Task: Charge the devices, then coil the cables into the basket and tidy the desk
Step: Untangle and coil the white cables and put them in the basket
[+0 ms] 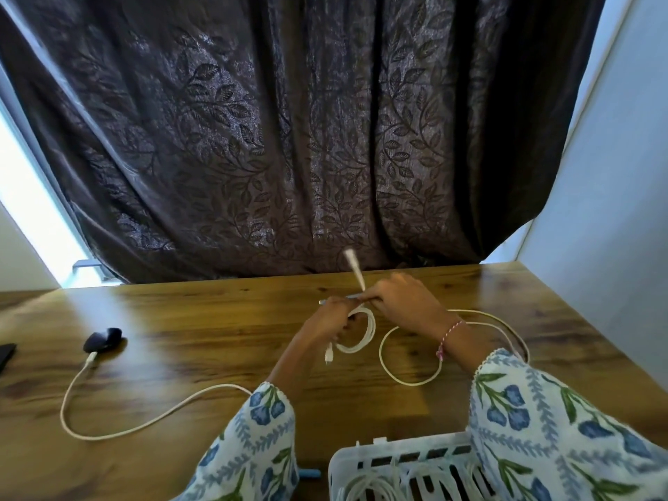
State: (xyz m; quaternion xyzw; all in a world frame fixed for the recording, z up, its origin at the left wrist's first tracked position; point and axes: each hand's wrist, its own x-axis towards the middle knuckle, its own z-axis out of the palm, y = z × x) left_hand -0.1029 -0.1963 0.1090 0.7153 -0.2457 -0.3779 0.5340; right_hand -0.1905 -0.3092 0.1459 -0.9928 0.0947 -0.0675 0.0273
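My left hand grips a small coil of white cable above the middle of the wooden desk. My right hand pinches the same cable at the coil's top, and a blurred white end sticks up from between the fingers. The cable's slack runs in a loose loop on the desk under my right wrist. A second white cable lies plugged into a small dark device at the left. A white slatted basket at the near edge holds coiled white cables.
A dark leaf-patterned curtain hangs behind the desk. A flat black object shows at the left edge. A small blue item lies left of the basket. My patterned sleeves cover part of the basket and the near desk.
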